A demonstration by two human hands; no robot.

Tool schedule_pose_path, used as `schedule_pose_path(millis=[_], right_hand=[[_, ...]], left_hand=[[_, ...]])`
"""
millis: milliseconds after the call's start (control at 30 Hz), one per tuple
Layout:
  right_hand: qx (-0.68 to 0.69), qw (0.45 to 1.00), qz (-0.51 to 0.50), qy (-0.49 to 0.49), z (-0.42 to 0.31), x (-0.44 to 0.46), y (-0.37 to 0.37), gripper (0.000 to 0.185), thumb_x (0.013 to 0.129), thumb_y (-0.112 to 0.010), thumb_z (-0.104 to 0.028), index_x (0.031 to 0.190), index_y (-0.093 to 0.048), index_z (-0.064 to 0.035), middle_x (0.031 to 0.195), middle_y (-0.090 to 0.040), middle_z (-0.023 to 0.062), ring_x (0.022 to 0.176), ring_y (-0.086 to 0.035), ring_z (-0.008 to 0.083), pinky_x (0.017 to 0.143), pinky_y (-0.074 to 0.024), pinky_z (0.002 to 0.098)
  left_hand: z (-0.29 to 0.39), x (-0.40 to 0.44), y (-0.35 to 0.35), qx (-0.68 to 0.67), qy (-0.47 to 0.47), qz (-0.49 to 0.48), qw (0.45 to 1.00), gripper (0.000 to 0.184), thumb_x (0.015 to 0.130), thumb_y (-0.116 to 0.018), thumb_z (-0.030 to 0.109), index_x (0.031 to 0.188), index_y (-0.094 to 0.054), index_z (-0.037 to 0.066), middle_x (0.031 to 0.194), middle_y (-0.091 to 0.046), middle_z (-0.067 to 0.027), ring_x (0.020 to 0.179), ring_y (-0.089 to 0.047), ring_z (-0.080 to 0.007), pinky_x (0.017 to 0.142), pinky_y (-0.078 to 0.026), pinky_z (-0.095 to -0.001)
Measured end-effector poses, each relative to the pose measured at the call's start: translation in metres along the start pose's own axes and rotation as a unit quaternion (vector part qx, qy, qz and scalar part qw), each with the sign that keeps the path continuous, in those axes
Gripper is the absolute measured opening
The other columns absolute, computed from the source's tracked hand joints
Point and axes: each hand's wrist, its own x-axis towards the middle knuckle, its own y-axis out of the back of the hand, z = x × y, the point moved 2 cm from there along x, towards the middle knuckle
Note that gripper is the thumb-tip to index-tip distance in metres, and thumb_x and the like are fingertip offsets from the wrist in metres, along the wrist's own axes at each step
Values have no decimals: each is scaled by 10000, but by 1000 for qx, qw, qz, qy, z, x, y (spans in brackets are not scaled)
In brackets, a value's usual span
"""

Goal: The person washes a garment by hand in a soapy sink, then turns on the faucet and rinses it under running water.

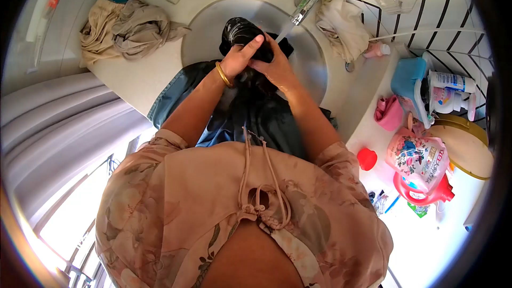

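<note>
Over the round metal sink (205, 26), both my hands are closed on a bunched, wet black garment (240, 31) with whitish streaks that look like suds. My left hand (241, 60), with a gold bangle at its wrist, grips it from the left, thumb on top. From the right, my right hand (275, 68) curls round the same bundle; some of its fingers are hidden. Water runs from the faucet (309, 5) just right of the bundle. A dark blue-green cloth (178, 93) hangs over the sink's front edge below my forearms.
Beige cloths (140, 28) lie on the left counter. A pale cloth (341, 26) sits right of the faucet. Along the right stand a blue container (408, 77), a pink cup (388, 113), a detergent pouch (418, 157), a red bottle (426, 192) and a red cap (367, 159).
</note>
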Motion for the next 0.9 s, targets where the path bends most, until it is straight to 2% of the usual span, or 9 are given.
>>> schedule_pose_path(millis=[233,300,367,500,600,667,767,833,900], right_hand=[[-115,992,-39,-25,-53,-16,-11,467,662,-602,-114,1091,-530,57,720,-617,71,663,-569,159,594,-441,287],[-4,995,-87,-44,-60,-29,-13,429,666,-600,-107,1053,-540,69,745,-614,71,671,-569,160,610,-447,272],[48,983,-164,-67,-72,-36,-7,419,676,-596,-75,1044,-516,108,818,-611,103,697,-582,166,654,-465,274],[313,904,-180,-228,-31,-29,35,433,691,-516,-8,1117,-486,63,875,-598,127,766,-593,229,731,-487,333],[381,886,-26,-263,37,-3,62,447,698,-473,6,1145,-496,-5,917,-592,133,802,-593,262,739,-494,369],[348,906,164,-179,61,15,70,457,702,-458,8,1153,-506,-47,975,-584,139,854,-587,276,749,-491,384],[263,951,130,-97,26,14,22,488,685,-497,-31,1170,-503,-87,1086,-544,161,965,-545,306,828,-454,393],[-169,963,159,137,9,0,-22,488,653,-569,-97,1139,-528,-84,1065,-531,173,992,-517,328,847,-439,386],[-309,931,113,155,-12,-12,-57,456,609,-652,-188,1035,-574,-44,934,-548,170,886,-549,315,767,-457,363]], left_hand=[[-69,-5,16,-430,47,122,893,763,820,-215,663,1244,-399,56,1249,-449,-131,1136,-423,-291,997,-291,-393],[-90,9,18,-656,17,-124,744,763,804,-228,678,1210,-426,63,1259,-444,-127,1152,-422,-289,1031,-262,-395],[-43,-1,-13,-587,109,81,798,743,797,-265,675,1177,-454,65,1245,-459,-123,1150,-429,-284,1039,-254,-400],[-35,15,13,-661,-30,-143,736,595,798,-431,573,1088,-523,61,1125,-548,-94,1105,-466,-261,1017,-271,-465],[-19,22,32,-556,40,15,830,397,802,-515,407,988,-580,62,996,-605,-98,1026,-517,-285,934,-367,-476],[-39,34,39,-493,89,65,863,323,783,-562,321,974,-583,61,976,-609,-103,952,-554,-281,901,-402,-457],[-76,52,47,-465,141,103,868,263,772,-578,243,960,-589,59,943,-615,-105,880,-580,-273,864,-433,-441],[-98,62,56,-475,183,67,858,235,779,-564,222,946,-593,60,915,-620,-102,847,-587,-270,846,-444,-442],[-91,42,38,-436,129,77,887,266,835,-468,264,977,-580,68,978,-601,-102,913,-556,-265,850,-440,-415]])
